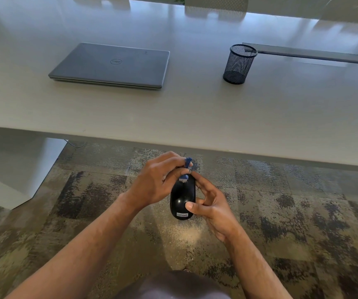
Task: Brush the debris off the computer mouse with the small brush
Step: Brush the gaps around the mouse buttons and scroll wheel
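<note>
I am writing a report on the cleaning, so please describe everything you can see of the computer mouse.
The computer mouse is black, glossy, plastic-looking, with a Lenovo label at its near end. It is held in the air over the carpet, in front of the table edge, lengthwise away from the person. The right hand grips it, thumb on top. The small brush, in the left hand, touches its far end.

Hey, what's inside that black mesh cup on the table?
Through the mesh cup nothing shows inside; it looks empty. The weave darkens near the base, so something small lying flat at the bottom cannot be ruled out. It stands on the table, right of the closed laptop.
</note>
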A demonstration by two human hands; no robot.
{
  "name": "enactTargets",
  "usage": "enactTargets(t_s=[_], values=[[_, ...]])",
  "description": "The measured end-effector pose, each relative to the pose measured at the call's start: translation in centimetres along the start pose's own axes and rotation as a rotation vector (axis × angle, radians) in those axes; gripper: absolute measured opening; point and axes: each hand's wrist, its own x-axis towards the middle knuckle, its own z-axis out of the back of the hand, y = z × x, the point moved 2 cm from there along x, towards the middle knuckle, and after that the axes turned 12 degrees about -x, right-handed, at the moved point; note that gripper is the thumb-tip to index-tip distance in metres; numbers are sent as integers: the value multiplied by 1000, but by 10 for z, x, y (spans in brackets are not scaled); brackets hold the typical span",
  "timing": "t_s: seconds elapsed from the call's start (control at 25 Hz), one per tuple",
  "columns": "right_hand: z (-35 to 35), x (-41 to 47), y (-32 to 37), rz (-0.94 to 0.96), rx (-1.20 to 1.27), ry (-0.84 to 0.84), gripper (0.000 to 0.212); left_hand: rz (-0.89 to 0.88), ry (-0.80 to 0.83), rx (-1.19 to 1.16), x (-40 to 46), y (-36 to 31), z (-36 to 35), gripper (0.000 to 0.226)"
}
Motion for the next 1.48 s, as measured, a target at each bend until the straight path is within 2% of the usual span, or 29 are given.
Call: enactTargets(t_s=[0.2,0.48,0.8,1.04,1.28,1.48], values=[[0,-1,-1,-11,-10,-4,85,14,-14,66,-1,5,11,19],[2,1,0,-7,2,11,87,-18,-38,6,1,-1,2,18],[5,-3,-1,-10,15,-2,88,44,-46,70,0,3,11,21],[3,0,0,3,21,2,86,-15,-26,-33,5,-4,-3,19],[6,-1,-1,-6,39,-3,83,51,-51,52,2,6,6,21],[8,1,-3,-14,36,-8,83,29,-82,48,4,3,7,20]])
